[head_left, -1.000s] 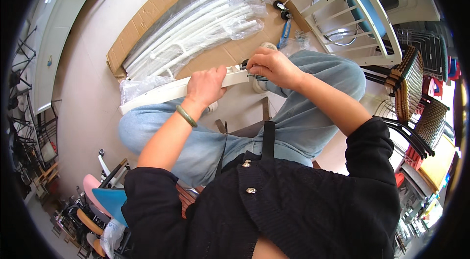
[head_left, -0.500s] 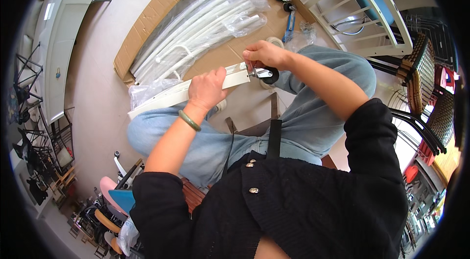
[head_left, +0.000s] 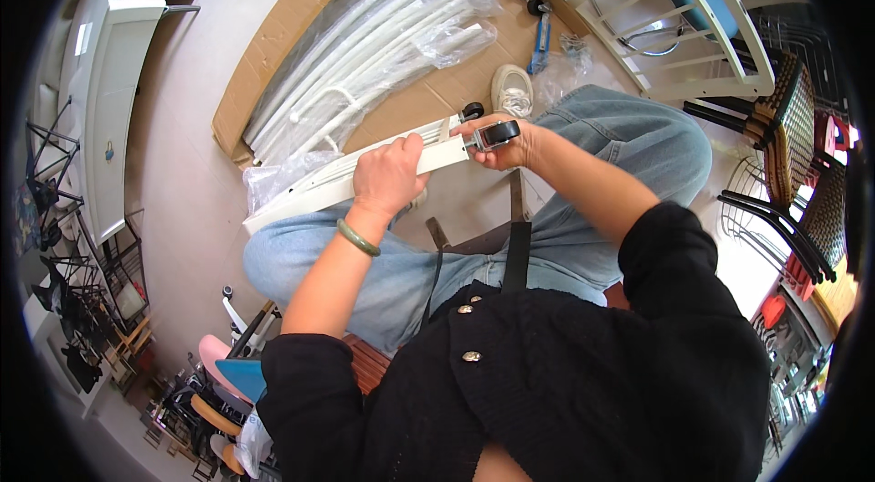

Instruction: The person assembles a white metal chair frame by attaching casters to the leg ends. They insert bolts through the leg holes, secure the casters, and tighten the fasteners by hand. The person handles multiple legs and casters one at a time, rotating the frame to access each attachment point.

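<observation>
A white slatted frame (head_left: pixel 314 193) lies slantwise across my knees. My left hand (head_left: pixel 387 174) is closed around its near rail, not far from the right end. At that end a black caster wheel (head_left: pixel 498 135) with a metal fork and stem meets the rail. My right hand (head_left: pixel 521 149) is closed about this caster from below and behind, so part of the fingers is hidden; a thumb or fingertip shows by the stem. Beyond it, a second black caster (head_left: pixel 471 112) sits at the frame's other corner.
Plastic-wrapped white tubes (head_left: pixel 365 54) lie in an opened cardboard box (head_left: pixel 264 45) ahead. Two loose casters (head_left: pixel 536 6) and a blue-handled tool (head_left: pixel 541 45) are on the cardboard. A white barred panel (head_left: pixel 674 26) leans at the right near stacked woven chairs (head_left: pixel 786 122). A white cabinet (head_left: pixel 114 108) stands left.
My right hand has gone from above the stem to below and behind the caster, which has turned to show its wheel outward. The far caster and my shoe show more. The left hand keeps its grip.
</observation>
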Available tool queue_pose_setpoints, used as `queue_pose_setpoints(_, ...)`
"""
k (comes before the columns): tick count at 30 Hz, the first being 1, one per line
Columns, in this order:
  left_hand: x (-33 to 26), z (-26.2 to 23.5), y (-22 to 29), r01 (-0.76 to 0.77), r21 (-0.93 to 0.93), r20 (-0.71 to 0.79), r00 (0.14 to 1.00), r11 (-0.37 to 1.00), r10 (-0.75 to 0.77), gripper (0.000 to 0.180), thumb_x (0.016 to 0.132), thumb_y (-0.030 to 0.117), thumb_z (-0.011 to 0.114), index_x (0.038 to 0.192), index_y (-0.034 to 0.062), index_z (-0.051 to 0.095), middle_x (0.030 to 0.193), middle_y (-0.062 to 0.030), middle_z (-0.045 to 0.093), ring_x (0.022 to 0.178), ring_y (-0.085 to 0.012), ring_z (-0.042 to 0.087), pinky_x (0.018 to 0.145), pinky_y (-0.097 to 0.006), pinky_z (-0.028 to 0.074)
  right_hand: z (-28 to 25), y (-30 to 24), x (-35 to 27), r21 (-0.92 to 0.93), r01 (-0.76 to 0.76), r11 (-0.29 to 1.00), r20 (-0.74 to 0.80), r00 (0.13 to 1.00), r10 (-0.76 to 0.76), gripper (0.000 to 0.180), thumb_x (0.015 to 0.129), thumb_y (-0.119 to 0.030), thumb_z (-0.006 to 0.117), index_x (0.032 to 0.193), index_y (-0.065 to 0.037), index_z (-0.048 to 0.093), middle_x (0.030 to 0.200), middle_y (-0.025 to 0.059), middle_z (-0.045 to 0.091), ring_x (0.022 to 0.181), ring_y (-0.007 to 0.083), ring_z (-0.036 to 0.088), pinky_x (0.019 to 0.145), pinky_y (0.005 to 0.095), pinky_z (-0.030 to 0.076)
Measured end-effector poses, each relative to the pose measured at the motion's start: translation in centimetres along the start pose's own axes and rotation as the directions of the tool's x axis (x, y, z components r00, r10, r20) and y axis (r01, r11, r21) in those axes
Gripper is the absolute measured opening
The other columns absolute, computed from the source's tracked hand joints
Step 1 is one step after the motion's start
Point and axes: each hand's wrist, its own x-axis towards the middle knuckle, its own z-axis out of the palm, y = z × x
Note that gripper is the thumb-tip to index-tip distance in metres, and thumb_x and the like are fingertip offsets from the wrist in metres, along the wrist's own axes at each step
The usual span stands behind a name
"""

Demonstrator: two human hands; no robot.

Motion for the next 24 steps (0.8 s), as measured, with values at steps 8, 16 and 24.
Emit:
queue_pose_setpoints(8,0.9,0.0,-0.8,0.000,0.018,0.004,1.000,1.000,0.000,0.029,0.069,0.020,0.074,0.090,0.0120,0.056,0.077,-0.0084,0.065,0.066,-0.0317,0.067,0.056,-0.043,0.054,1.2,7.4,1.7,-0.134,0.787,0.602,-0.076,0.598,-0.798,0.028,0.096,-0.016,0.058,0.123,-0.011,0.062,0.107,0.0022,0.064,0.101,0.0135,0.060,0.089,0.0318,0.049)
queue_pose_setpoints(16,0.6,0.2,-0.6,-0.004,-0.016,-0.006,1.000,1.000,0.003,0.030,0.068,0.020,0.075,0.089,0.0119,0.055,0.077,-0.0083,0.065,0.068,-0.0312,0.067,0.057,-0.043,0.053,0.3,8.0,2.2,-0.474,0.829,0.297,0.061,0.367,-0.928,0.027,0.098,-0.008,0.057,0.124,-0.004,0.064,0.110,0.0026,0.065,0.102,0.0122,0.055,0.092,0.0275,0.043)
queue_pose_setpoints(24,0.5,0.1,-0.5,0.028,0.043,0.022,0.999,0.999,-0.029,0.030,0.070,0.022,0.074,0.087,0.0114,0.053,0.077,-0.0080,0.066,0.070,-0.0309,0.067,0.059,-0.043,0.054,2.1,9.6,0.2,-0.601,0.679,0.422,-0.175,0.403,-0.898,0.022,0.099,-0.018,0.058,0.098,0.001,0.069,0.084,0.0037,0.066,0.070,0.0099,0.058,0.063,0.0246,0.048)
